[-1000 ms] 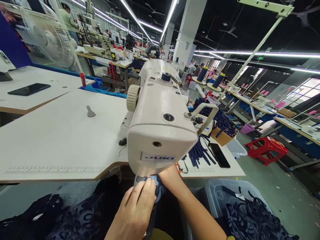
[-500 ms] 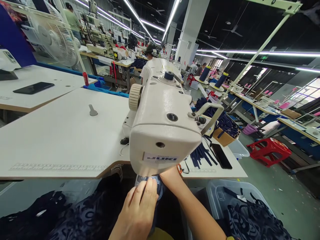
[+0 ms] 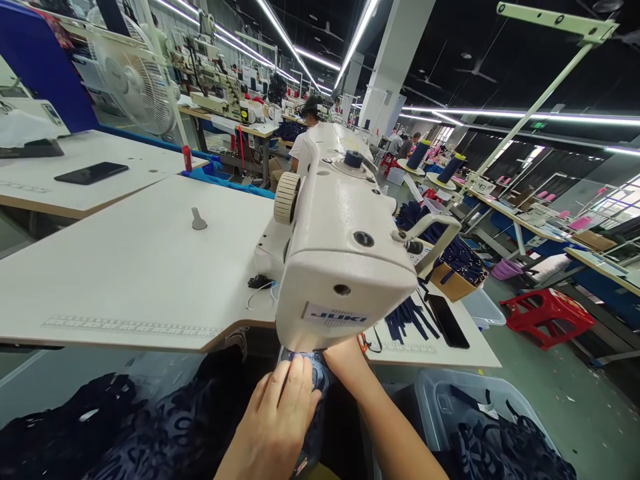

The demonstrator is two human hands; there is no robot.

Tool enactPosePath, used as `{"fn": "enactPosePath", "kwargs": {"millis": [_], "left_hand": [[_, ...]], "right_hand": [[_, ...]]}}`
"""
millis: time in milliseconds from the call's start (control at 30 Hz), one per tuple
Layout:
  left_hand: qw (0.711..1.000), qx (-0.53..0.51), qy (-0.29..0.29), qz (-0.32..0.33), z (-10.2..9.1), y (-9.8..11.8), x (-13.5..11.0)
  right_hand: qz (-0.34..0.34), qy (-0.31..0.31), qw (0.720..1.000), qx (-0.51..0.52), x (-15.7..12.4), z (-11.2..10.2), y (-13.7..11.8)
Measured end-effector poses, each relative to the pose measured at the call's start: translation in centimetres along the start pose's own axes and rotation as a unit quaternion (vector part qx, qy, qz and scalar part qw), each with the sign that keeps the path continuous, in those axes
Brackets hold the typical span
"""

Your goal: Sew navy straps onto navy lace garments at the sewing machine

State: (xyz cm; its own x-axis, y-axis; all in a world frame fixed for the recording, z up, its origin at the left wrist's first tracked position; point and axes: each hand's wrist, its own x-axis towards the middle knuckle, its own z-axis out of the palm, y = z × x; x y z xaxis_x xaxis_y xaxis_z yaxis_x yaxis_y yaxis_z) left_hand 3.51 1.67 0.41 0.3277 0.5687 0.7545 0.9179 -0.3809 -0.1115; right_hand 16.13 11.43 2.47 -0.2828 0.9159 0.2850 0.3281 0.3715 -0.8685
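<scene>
A white JUKI sewing machine (image 3: 345, 267) fills the middle of the view. Below its head lies a dark blue patterned piece of fabric (image 3: 323, 373), which runs down toward my lap. My left hand (image 3: 283, 400) rests on this fabric from above, palm down, with the fingers stretched toward the needle area. The thumb lies along the right side of the cloth. My right hand (image 3: 343, 355) reaches in from the right beside the fabric. Its fingers are hidden behind the machine head, as are the needle and presser foot.
Clear plastic bins with dark patterned fabric stand at left (image 3: 165, 427) and right (image 3: 430, 407). Navy straps (image 3: 410, 320) and a black phone (image 3: 449, 321) lie right of the machine. A grey key-shaped piece (image 3: 199, 219) is on the white tabletop (image 3: 125, 267). A red stool (image 3: 547, 317) stands right.
The whole view has shifted slightly, so the machine appears farther right. More of the patterned fabric shows beside my left hand. Both hands keep nearly the same pose.
</scene>
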Motion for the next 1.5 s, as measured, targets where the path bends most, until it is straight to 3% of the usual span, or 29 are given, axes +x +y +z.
{"fn": "enactPosePath", "kwargs": {"millis": [367, 667, 1167, 1500], "left_hand": [[1.0, -0.007, 0.002, 0.018, -0.4, -0.5, 0.1], [0.999, -0.042, 0.0, 0.035, -0.4, -0.8, -0.1], [0.997, -0.063, -0.038, 0.022, -0.5, -0.8, 0.9], [0.999, -0.034, -0.033, 0.025, -0.5, -0.6, 1.0]], "right_hand": [[-0.007, 0.004, 0.995, -0.104, -0.8, 0.3, 1.7], [0.045, 0.032, 0.997, -0.06, -1.0, -0.2, 1.6], [0.042, 0.051, 0.994, -0.082, -0.4, -0.1, 1.6], [0.03, 0.029, 0.995, -0.087, -0.3, -0.1, 1.1]]}}
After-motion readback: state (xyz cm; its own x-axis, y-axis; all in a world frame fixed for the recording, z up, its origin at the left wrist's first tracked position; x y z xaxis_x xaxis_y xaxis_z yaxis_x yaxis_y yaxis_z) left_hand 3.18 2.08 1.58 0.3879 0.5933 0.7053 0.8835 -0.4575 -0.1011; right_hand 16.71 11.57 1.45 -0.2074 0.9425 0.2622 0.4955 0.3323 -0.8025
